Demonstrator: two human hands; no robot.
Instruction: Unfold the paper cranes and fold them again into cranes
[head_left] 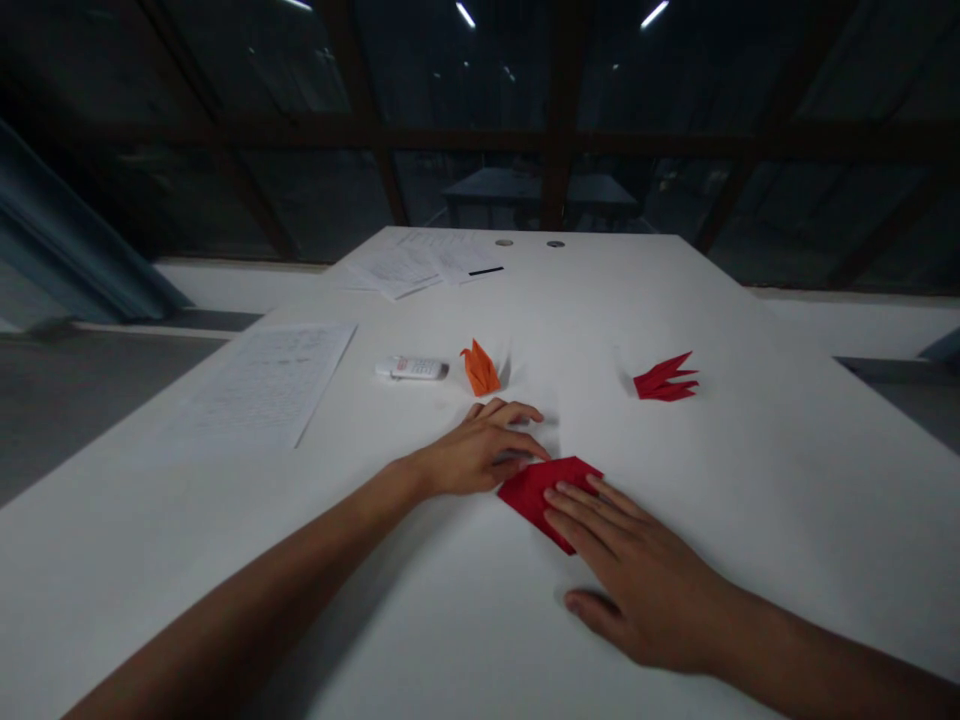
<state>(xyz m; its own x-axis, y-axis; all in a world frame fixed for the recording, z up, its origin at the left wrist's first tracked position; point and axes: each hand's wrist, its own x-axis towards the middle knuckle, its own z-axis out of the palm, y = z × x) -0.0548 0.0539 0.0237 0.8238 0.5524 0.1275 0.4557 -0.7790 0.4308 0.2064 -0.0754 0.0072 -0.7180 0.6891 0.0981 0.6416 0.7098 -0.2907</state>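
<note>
A folded piece of red origami paper (534,497) lies on the white table in front of me. My right hand (637,560) rests flat on its right part, fingers stretched out and the thumb spread away on the table. At the paper's upper left edge is my left hand (487,445), with its fingers apart and slightly bent; the index fingertip and thumb touch or nearly touch the edge. Just beyond the left hand stands an orange folded paper crane (481,368). Farther right lies a red folded paper piece with several pointed ends (666,380).
Left of the crane lies a white tube or bottle with printed text (411,368). Printed sheets (270,385) lie on the left, and more papers (420,262) with a dark pen (486,271) at the far end. Two round discs (555,244) sit near the table's far edge, before dark windows.
</note>
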